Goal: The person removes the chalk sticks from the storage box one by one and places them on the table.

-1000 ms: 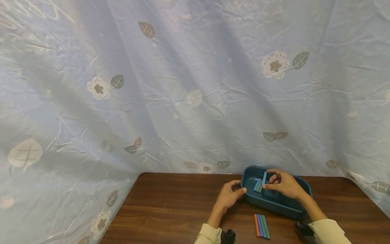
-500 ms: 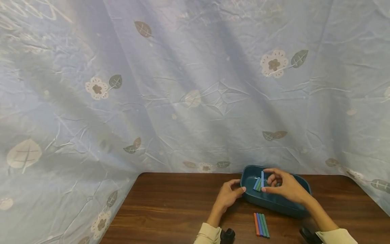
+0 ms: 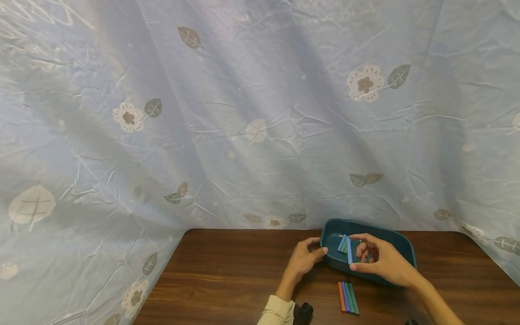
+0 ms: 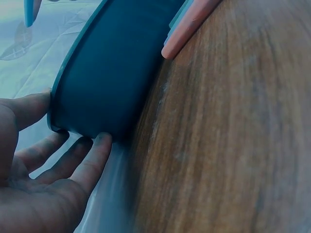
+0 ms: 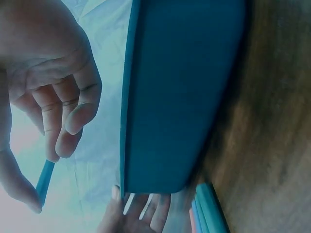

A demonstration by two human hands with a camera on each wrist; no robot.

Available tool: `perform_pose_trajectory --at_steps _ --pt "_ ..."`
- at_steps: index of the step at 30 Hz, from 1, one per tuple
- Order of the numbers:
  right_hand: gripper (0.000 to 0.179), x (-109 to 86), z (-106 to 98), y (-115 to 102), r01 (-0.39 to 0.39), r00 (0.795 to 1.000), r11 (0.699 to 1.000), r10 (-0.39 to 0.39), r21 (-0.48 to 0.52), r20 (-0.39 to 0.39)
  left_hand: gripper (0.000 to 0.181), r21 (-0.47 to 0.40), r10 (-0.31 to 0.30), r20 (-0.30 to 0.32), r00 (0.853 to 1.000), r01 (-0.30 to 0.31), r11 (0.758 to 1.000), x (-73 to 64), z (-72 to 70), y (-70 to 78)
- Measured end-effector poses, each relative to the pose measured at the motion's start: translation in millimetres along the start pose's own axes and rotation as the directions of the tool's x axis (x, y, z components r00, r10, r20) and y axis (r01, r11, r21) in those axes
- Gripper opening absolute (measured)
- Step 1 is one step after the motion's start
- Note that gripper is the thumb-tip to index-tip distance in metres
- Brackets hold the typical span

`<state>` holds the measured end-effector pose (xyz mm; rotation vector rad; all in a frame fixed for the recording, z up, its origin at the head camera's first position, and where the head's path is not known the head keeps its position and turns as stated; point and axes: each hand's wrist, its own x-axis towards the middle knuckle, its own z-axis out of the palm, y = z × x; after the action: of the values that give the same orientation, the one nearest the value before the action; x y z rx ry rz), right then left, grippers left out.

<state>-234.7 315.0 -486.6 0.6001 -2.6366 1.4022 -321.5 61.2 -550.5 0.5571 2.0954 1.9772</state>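
My right hand (image 3: pixel 382 258) pinches a slim, round blue stick (image 3: pixel 350 252) lengthwise, thumb at its near end and forefinger at its far end. The stick is over the left part of a dark teal plastic tub (image 3: pixel 396 240), near its front rim. In the right wrist view, the other fingers curl inward beside the blue stick (image 5: pixel 44 182). Several blue and green sticks (image 3: pixel 342 244) lie side by side inside the tub at the left. My left hand (image 3: pixel 301 261) grips the tub's left end; the left wrist view has the thumb at the rim and fingertips (image 4: pixel 103 141) against the end wall.
In front of the tub, an orange, a blue and some green sticks (image 3: pixel 348 298) lie in a row on the brown wooden table (image 3: pixel 227 275). A pale curtain (image 3: pixel 260 180) with leaf and flower prints hangs right behind the table's far edge.
My right hand has drawn the blue stick back from beside the sticks in the tub toward the front rim, and raised it. The left hand stays at the tub's left end.
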Motion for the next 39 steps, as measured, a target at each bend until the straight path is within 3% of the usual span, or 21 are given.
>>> perform_pose_trajectory --at_steps 10,24,32,39 --pt "0.067 -18.7 8 1 0.007 1.000 0.997 -0.009 0.074 0.028 0.049 -0.056 -0.013 0.012 1.000 0.013 0.998 0.4 3.5 0.3" --pt "0.063 -44.3 21 5 0.053 0.995 0.992 -0.062 0.114 0.079 0.050 -0.019 -0.003 0.013 1.000 0.004 1.000 -0.9 4.4 2.3" --pt "0.062 -53.1 25 15 0.089 0.990 0.991 -0.099 0.102 0.105 0.050 -0.045 -0.001 0.016 1.000 0.002 0.999 -0.9 3.2 0.8" --pt "0.062 -52.8 25 21 0.074 0.984 0.994 -0.086 0.085 0.153 0.049 -0.058 -0.008 0.014 1.000 0.008 0.998 -0.8 0.5 1.5"
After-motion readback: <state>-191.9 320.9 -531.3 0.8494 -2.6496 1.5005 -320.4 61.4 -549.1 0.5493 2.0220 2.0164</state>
